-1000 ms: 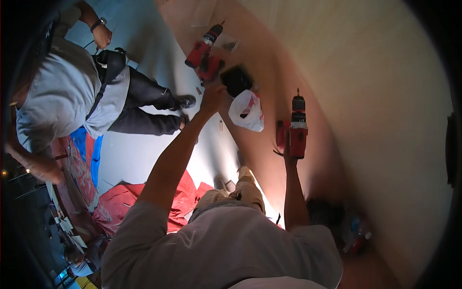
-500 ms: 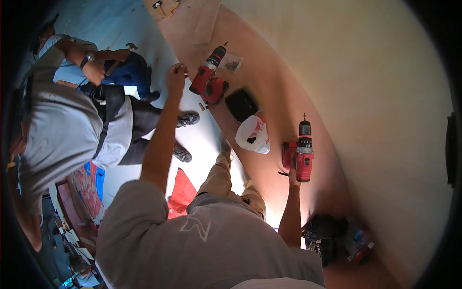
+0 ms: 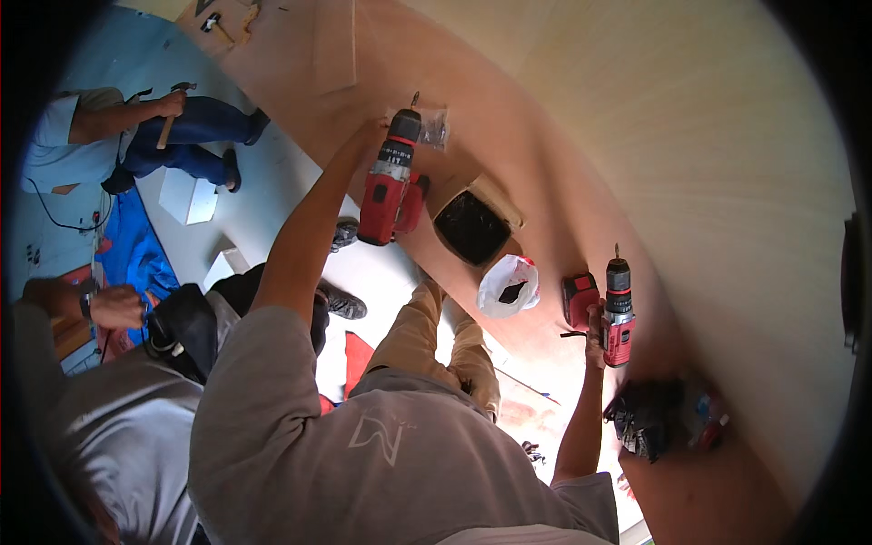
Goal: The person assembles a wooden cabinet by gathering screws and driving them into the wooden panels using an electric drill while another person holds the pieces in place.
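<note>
My right hand [image 3: 595, 338] is wrapped round the handle of a red and black cordless drill [image 3: 619, 327], its bit pointing away from me. A second red and black cordless drill [image 3: 386, 195] stands on the brown curved surface. Past that drill's chuck reaches my left hand [image 3: 376, 130], mostly covered by it, so its fingers cannot be made out. Close beyond the chuck lies a small clear plastic bag [image 3: 435, 129] with dark small pieces inside, perhaps screws. Between the two drills are an open box with a black inside [image 3: 472, 227] and a white plastic bag [image 3: 509, 286].
A dark bag [image 3: 647, 418] lies right of my right forearm. A pale curved panel [image 3: 708, 182] rises along the right. One co-worker [image 3: 86, 136] holds a hammer [image 3: 170, 113] at far left; another [image 3: 118, 427] is close on my left. A hammer [image 3: 216, 27] lies at the far end.
My left hand has moved from beside the standing drill to behind its chuck, towards the small clear bag. The nearer co-worker has shifted back and down in view. My right hand still holds its drill.
</note>
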The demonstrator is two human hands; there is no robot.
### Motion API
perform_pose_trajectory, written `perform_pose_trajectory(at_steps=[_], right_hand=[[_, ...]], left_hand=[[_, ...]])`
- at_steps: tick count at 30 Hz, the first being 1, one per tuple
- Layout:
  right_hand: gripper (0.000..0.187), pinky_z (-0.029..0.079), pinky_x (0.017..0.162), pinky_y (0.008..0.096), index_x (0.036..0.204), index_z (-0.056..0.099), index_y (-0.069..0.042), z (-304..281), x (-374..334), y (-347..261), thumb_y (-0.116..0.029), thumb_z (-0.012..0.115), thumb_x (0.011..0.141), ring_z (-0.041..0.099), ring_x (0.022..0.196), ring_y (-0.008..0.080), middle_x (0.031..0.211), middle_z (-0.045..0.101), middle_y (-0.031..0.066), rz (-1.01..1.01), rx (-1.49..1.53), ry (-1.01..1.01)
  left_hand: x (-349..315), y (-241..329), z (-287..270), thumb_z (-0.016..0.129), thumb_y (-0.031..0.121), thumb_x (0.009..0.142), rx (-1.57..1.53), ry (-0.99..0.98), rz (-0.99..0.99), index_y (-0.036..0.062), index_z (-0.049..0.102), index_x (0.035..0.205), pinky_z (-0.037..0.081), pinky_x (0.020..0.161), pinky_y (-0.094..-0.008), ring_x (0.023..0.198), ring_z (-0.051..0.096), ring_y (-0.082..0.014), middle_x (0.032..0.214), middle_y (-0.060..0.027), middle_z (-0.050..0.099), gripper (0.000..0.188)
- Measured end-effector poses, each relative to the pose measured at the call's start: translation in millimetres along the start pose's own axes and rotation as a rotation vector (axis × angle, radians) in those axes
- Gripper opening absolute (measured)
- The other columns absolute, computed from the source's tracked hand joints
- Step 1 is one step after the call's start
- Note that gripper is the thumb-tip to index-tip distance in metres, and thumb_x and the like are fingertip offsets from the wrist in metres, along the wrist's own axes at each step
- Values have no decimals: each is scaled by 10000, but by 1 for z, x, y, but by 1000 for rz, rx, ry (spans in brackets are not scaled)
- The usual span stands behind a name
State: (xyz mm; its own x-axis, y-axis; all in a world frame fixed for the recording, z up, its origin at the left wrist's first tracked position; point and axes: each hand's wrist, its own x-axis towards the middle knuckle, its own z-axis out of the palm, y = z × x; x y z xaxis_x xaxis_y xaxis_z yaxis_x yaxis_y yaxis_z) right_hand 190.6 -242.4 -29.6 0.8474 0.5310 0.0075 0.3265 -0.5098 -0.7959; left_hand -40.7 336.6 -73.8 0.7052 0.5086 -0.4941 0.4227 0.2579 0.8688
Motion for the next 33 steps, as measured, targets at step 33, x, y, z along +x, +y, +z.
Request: perform_pose_trajectory(at_steps=[33], right_hand=[[248, 466, 758, 294, 1093, 537, 7, -2, -2, -24, -25, 490, 851, 575, 961, 203, 1038, 600, 137, 123, 159, -88]], left_hand=[[13, 15, 40, 600, 183, 749, 459, -324, 287, 48, 594, 865, 490, 687, -365, 750, 608, -256, 840, -127, 620, 178]])
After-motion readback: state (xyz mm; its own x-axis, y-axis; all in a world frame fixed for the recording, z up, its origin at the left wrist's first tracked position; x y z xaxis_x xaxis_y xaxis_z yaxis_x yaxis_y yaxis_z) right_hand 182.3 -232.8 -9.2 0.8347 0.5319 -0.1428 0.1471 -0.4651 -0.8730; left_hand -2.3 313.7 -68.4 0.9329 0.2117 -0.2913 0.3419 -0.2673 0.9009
